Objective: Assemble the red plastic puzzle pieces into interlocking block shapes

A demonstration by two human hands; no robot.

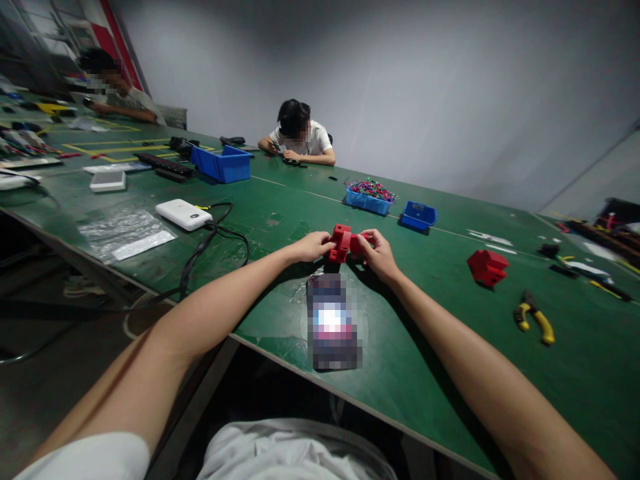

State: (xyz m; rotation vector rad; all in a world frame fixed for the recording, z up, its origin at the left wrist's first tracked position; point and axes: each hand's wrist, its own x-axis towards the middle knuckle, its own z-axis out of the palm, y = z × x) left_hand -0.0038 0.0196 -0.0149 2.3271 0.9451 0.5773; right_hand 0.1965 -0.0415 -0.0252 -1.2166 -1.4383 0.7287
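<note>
Between my two hands is a red block-shaped part (341, 243) with small holes, raised a little off the green table. My left hand (316, 247) grips its left side with closed fingers. On its right side, my right hand (377, 255) pinches a red piece (357, 244); whether the two red pieces are joined, I cannot tell. Just below my hands lies a phone (333, 323) with a lit, blurred-out screen. A similar red part (488, 268) sits on the table to the right, apart from my hands.
Yellow-handled pliers (534, 318) lie at the right. Beyond my hands stand a blue bin of colourful small pieces (369, 199) and another blue bin (419, 216). A white device (184, 214) with black cables is at the left. Two people sit farther along the green table (280, 347).
</note>
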